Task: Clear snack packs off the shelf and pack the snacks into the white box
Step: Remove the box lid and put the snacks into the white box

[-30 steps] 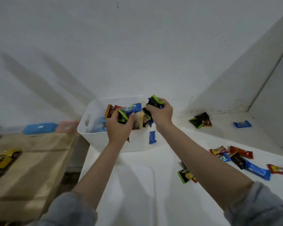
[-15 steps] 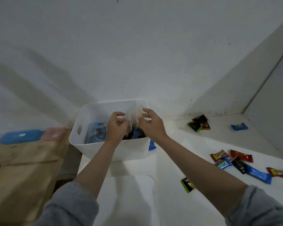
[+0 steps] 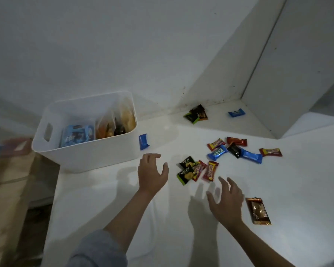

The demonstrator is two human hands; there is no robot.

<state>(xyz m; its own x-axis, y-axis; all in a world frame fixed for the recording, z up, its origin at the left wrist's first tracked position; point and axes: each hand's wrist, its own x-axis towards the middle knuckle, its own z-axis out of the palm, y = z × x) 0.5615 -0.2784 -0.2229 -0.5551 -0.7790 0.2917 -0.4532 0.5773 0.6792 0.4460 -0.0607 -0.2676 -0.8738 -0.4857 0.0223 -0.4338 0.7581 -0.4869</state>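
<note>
The white box [image 3: 89, 157] stands at the left end of the white shelf [image 3: 278, 189] and holds blue and orange snack packs. My left hand [image 3: 152, 174] hovers open just right of the box. My right hand [image 3: 225, 201] is open too, fingers spread, below a small pile of black-green and red packs [image 3: 196, 170]. A brown pack [image 3: 257, 211] lies right of that hand. Further back lies a cluster of red, blue and black packs [image 3: 237, 149]. A small blue pack [image 3: 143, 141] leans against the box's right side.
Two more packs [image 3: 197, 114] and a blue one [image 3: 236, 113] lie near the back corner by the wall. A brown cardboard surface [image 3: 10, 182] sits left of the shelf, below the box. A white side panel [image 3: 297, 74] rises at the right.
Both hands let go of the snack packs into the box, then drew back out to the right and toward me. They now hover empty over the shelf near the loose packs.
</note>
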